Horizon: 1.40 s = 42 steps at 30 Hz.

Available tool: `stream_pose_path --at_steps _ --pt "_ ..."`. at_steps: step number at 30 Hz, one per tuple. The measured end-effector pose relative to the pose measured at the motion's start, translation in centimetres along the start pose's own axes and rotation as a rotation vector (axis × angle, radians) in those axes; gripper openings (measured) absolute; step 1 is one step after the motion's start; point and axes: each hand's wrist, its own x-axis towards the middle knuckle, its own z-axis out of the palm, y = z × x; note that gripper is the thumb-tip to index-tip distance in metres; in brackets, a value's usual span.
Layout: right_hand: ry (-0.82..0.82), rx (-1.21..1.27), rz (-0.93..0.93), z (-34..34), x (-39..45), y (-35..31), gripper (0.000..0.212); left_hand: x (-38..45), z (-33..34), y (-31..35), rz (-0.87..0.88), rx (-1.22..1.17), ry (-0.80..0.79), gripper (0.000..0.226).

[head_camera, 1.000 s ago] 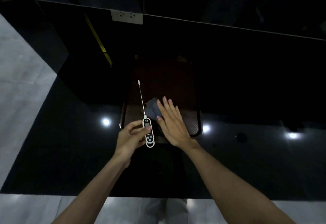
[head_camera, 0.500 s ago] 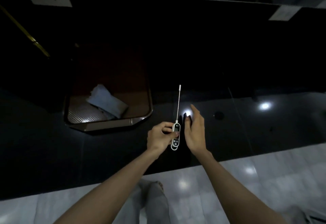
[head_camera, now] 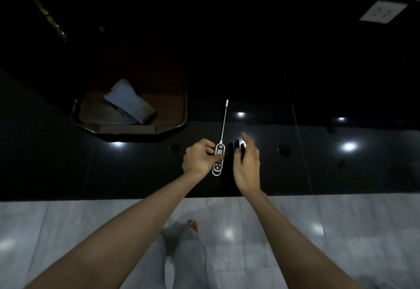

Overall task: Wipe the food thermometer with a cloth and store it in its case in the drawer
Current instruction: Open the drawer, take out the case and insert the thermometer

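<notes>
Across the whole upper part of the head view runs a glossy black surface (head_camera: 318,163), dark enough that only ceiling-light glints and faint seams break it up, and its near edge meets a pale grey tiled floor (head_camera: 68,232) below. Behind the surface rises an equally black wall (head_camera: 227,27) carrying a white wall socket (head_camera: 383,12) at upper right and a thin brass-coloured strip (head_camera: 43,11) slanting down at upper left. On the left of the surface sits a dark brown tray (head_camera: 136,128) with a raised rim, and inside it, toward its left half, lies a crumpled pale blue-grey cloth (head_camera: 129,101), well apart from both hands. Two bare forearms reach in from the bottom edge over the floor, with a leg in grey fabric and a bare foot (head_camera: 193,225) visible between them. Right of the tray, the left hand (head_camera: 200,157) is curled around the white body of the food thermometer (head_camera: 219,159), thumb pressed across its face between the small display and the buttons, holding it above the surface with the slim metal probe pointing away toward the wall. Just beside it the right hand (head_camera: 247,163) is open and empty, fingers loosely spread and slightly bent, palm turned toward the thermometer without touching it. Small dark round marks on the surface flank the hands; what they are cannot be told.
</notes>
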Motion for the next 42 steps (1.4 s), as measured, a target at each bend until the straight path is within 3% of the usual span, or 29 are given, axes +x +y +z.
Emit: stream_pose_path --at_steps 6,12,16,19,22,26,29,32,35,42 --pt "0.0 -0.025 -0.064 1.7 -2.1 -1.1 0.046 -2.1 -3.3 -2.8 0.122 -0.119 0.103 0.023" --pt "0.01 0.004 -0.28 7.4 -6.9 -4.2 0.04 -4.6 -12.7 -9.6 0.304 -0.131 0.334 0.015" --pt "0.013 0.051 -0.46 13.7 -12.0 -6.3 0.034 -5.2 -19.2 -15.8 0.362 -0.03 0.461 0.015" --pt "-0.106 0.132 -0.471 19.4 -16.2 -6.6 0.028 -5.5 -23.7 -20.4 0.417 0.156 0.517 0.019" --pt "-0.299 0.105 -0.322 24.9 -19.4 -6.0 0.022 -4.4 -27.5 -24.2 0.454 0.355 0.421 0.032" --pt "-0.455 0.218 0.122 31.2 -19.8 -4.5 0.019 -2.5 -29.9 -26.2 0.628 0.711 0.253 0.049" --pt "-0.369 0.456 0.62 35.4 -17.7 -3.0 0.016 -1.5 -30.1 -27.0 0.678 0.744 0.256 0.051" --pt "-0.145 0.785 0.905 37.9 -15.2 -2.0 0.03 -1.1 -30.1 -27.4 0.681 0.715 0.279 0.052" --pt "-0.015 0.995 0.993 39.0 -13.6 -1.8 0.03 -1.0 -29.9 -27.3 0.695 0.687 0.303 0.051" --pt "-0.065 1.072 0.972 39.6 -14.4 -0.9 0.016 -0.8 -29.6 -27.5 0.695 0.654 0.361 0.049"
